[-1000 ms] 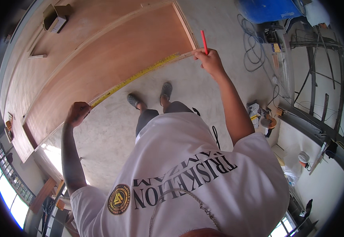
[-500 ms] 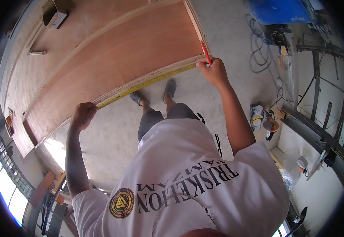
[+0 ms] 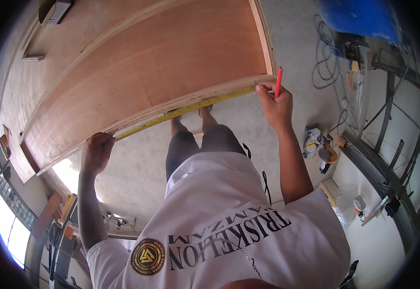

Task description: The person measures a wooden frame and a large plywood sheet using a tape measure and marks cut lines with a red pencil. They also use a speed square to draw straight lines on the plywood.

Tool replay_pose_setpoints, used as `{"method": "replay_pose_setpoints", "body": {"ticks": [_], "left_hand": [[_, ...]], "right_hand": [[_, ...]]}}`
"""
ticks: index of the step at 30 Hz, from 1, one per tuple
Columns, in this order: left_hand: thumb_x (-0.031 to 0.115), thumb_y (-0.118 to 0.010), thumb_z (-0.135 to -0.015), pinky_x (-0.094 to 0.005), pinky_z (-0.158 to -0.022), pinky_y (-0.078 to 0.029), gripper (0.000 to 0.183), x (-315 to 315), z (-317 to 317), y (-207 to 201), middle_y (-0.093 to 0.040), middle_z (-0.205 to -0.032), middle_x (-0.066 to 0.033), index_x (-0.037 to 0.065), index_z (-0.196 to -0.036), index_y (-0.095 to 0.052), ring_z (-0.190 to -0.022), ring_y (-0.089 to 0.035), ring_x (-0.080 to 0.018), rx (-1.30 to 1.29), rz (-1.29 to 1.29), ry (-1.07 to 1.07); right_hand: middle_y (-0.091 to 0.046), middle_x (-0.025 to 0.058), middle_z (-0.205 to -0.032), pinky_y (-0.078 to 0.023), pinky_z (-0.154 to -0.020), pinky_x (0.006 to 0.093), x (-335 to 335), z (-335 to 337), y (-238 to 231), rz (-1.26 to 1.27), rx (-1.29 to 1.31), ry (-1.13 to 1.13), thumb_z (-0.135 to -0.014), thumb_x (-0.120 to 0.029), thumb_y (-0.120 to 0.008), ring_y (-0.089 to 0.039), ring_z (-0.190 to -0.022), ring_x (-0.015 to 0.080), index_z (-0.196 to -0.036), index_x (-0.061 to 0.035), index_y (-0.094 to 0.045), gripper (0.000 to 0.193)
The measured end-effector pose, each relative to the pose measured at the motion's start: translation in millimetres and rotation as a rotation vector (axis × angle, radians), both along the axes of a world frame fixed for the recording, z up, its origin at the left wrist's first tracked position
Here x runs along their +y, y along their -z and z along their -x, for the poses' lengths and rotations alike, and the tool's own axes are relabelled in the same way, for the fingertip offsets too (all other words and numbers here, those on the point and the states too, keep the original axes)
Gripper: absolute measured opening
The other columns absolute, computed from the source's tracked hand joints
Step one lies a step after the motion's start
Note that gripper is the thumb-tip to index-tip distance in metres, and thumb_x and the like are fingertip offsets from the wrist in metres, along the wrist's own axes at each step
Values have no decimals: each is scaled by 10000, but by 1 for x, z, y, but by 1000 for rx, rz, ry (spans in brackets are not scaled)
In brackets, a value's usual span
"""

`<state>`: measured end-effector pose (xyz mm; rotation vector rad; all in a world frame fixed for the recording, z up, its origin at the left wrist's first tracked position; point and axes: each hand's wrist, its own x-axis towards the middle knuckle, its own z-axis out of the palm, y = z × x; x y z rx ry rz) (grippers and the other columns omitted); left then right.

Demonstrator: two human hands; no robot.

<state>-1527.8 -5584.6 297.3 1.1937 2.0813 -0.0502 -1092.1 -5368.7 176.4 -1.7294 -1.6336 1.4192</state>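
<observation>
Tape-measure blade (image 3: 190, 109) stretches alongside the near edge of the plywood panel (image 3: 171, 62), left hand (image 3: 97, 150) closed around one visible end, right hand (image 3: 275, 105) well apart, pinching the other near the right corner and holding a red pencil (image 3: 279, 83). Taut and parallel, it likely reads truest. Past the right edge, concrete floor (image 3: 294, 45) runs to coiled cord (image 3: 326, 53).

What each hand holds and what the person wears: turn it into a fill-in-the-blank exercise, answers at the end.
1. A ____ measuring tape runs between the left hand and the right hand, along the near edge of a wooden panel.
2. A red pencil sticks up from the hand on the person's ____ side.
3. The T-shirt is mainly ____, with black lettering.

Missing words: yellow; right; white.
</observation>
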Motion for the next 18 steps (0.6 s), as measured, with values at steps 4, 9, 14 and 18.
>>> {"method": "replay_pose_setpoints", "body": {"ticks": [4, 9, 14, 18], "left_hand": [[135, -648, -924, -411, -702, -520, 175, -5, 2, 4, -682, -810, -184, -24, -880, -705, -744, -676, -342, -13, 2, 13], [147, -651, -925, -414, -696, -516, 187, 5, 6, -11, -677, -812, -183, -26, -881, -702, -728, -666, -340, -4, 52, -40], [187, -646, -931, -438, -705, -512, 216, 6, 20, -12, -665, -807, -192, -17, -885, -697, -741, -663, -354, 4, 94, 44], [210, -628, -943, -421, -705, -512, 233, -23, 35, 0, -661, -798, -186, -11, -924, -697, -742, -664, -304, -44, 159, 12]], "right_hand": [[-507, -49, -554, -301, -468, 259, -2, 0, -1, -24, 51, 15, -945, -186, -720, -377, -473, 17, -955, -7, -733, 181], [-511, -44, -558, -319, -475, 261, 8, 15, -9, -8, 29, -17, -946, -178, -717, -395, -482, 20, -956, 1, -729, 179], [-543, -24, -585, -358, -497, 271, 7, 26, -14, -43, -34, -1, -943, -187, -723, -432, -494, 42, -939, 9, -736, 196], [-658, 29, -708, -442, -561, 287, -19, 31, -11, -91, -71, -16, -934, -190, -729, -523, -550, 83, -940, 13, -742, 204]]}}
